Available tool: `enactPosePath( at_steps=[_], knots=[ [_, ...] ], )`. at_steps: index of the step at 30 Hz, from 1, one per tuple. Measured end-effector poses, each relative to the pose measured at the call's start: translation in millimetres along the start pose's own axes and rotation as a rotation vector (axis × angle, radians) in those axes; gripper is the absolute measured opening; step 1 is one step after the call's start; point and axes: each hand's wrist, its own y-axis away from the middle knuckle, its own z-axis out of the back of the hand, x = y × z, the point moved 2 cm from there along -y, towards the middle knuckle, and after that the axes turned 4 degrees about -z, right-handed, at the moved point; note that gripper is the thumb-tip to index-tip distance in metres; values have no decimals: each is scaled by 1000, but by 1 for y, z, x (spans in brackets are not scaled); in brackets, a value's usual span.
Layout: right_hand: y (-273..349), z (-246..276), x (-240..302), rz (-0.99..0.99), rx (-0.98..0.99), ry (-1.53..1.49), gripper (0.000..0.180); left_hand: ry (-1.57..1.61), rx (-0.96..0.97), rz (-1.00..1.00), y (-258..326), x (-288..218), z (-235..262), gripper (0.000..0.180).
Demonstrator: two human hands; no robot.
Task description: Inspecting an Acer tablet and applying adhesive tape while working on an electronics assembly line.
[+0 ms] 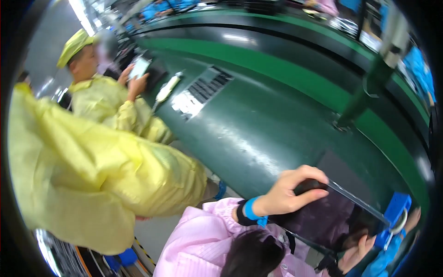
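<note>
A dark, glossy flat panel [323, 212] is held tilted in front of my pink sleeves, with reflections on its face. My left hand [297, 190], with a black cuff and blue wristband, pinches its upper edge between thumb and fingers. At its lower right edge, my right hand [359, 251] grips it; part of that hand is hidden. Beside the panel's right end stands a blue tape dispenser [397, 207] with a pale ring-shaped roll [400, 223]. Dark hair [254, 254] hangs over the pink coat below my left forearm.
The green bench [258, 124] bears a sheet of dark strips [203, 90] and a pale handheld tool [167, 88]. A post [369, 87] rises at right. Someone in yellow [104, 101] holds a light device [140, 68]; another yellow garment [106, 175] is close left. A blue sleeve [383, 259] is at right.
</note>
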Motion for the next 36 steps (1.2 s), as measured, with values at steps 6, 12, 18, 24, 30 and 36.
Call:
enactPosePath(
  at_steps=[6, 12, 18, 24, 30, 36],
  knots=[
    [6, -11, 9, -121, 48, 188, 48, 89, -21, 288, 10, 10, -1, 24],
    [6, -19, 12, -214, 71, 271, 42, 126, -46, 415, 13, 17, -2, 20],
    [9, -26, 14, -304, 73, 231, 42, 150, -61, 437, 16, 31, -4, 19],
    [10, -27, 10, -296, 123, 222, 42, 192, -69, 489, 19, 35, -5, 20],
    [12, -31, 12, -294, 79, 321, 43, 185, -74, 477, 20, 37, -6, 19],
    [14, -35, 15, -303, 54, 336, 42, 185, -72, 485, 22, 39, -5, 19]
  ],
)
